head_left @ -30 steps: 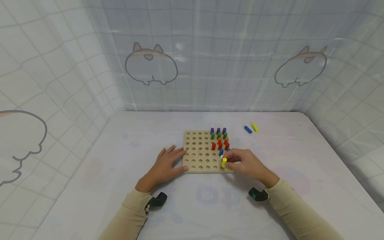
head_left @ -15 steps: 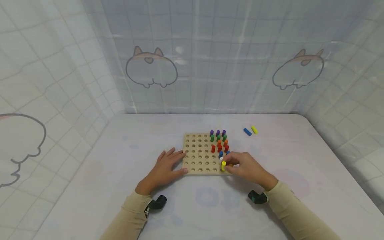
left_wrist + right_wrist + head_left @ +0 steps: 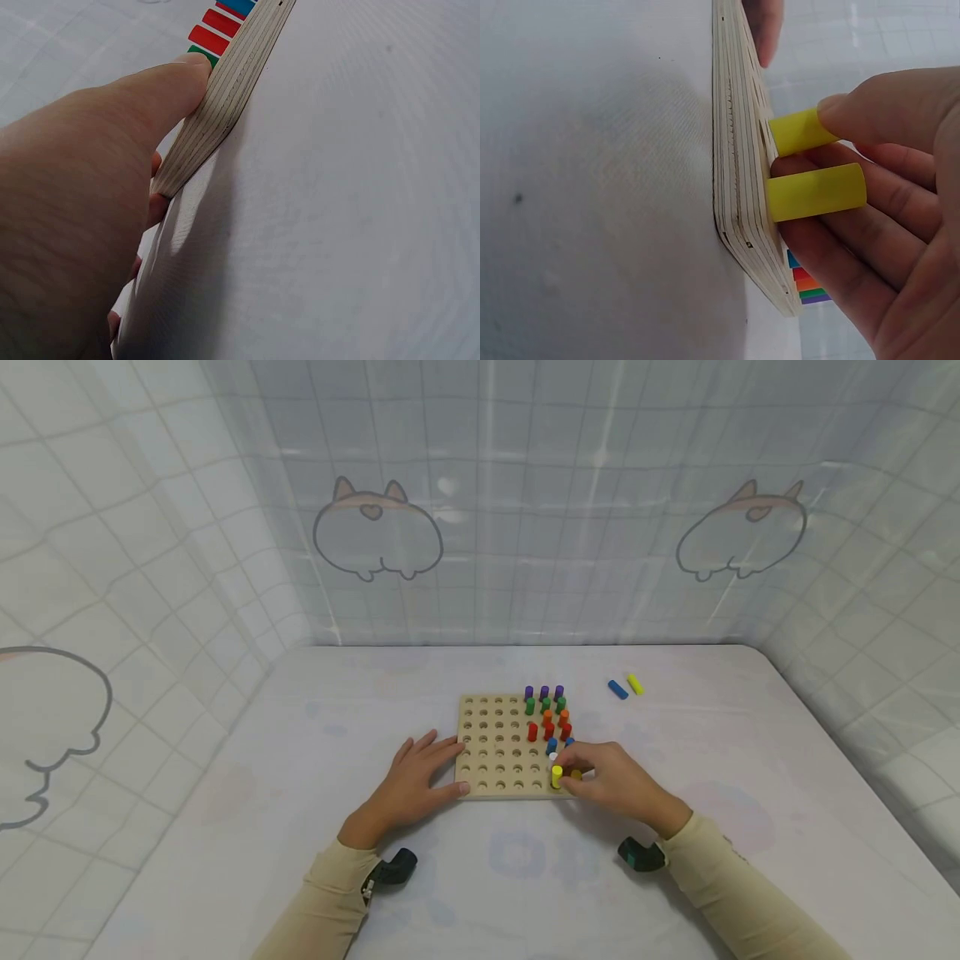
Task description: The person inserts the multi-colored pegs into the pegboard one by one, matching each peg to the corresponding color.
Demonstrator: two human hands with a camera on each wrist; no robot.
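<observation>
A square wooden pegboard (image 3: 495, 747) lies flat on the table. Purple, green, orange, red and blue pegs (image 3: 547, 714) stand in its right columns. My right hand (image 3: 572, 777) pinches a yellow peg (image 3: 557, 776) that stands in a hole near the front right corner, with a second yellow peg (image 3: 576, 774) beside it. In the right wrist view both yellow pegs (image 3: 815, 192) stick out of the board (image 3: 731, 187), against my fingers (image 3: 870, 225). My left hand (image 3: 420, 772) rests flat at the board's left edge, its thumb (image 3: 142, 97) against the board's side (image 3: 225, 112).
A loose blue peg (image 3: 618, 690) and a loose yellow peg (image 3: 635, 684) lie on the white tablecloth (image 3: 712, 752), behind and to the right of the board. Checked curtain walls (image 3: 480, 527) close off the back and both sides of the table.
My right hand has sunk slightly with the yellow peg, which now sits lower in its hole. The left hand has stayed at the board's edge.
</observation>
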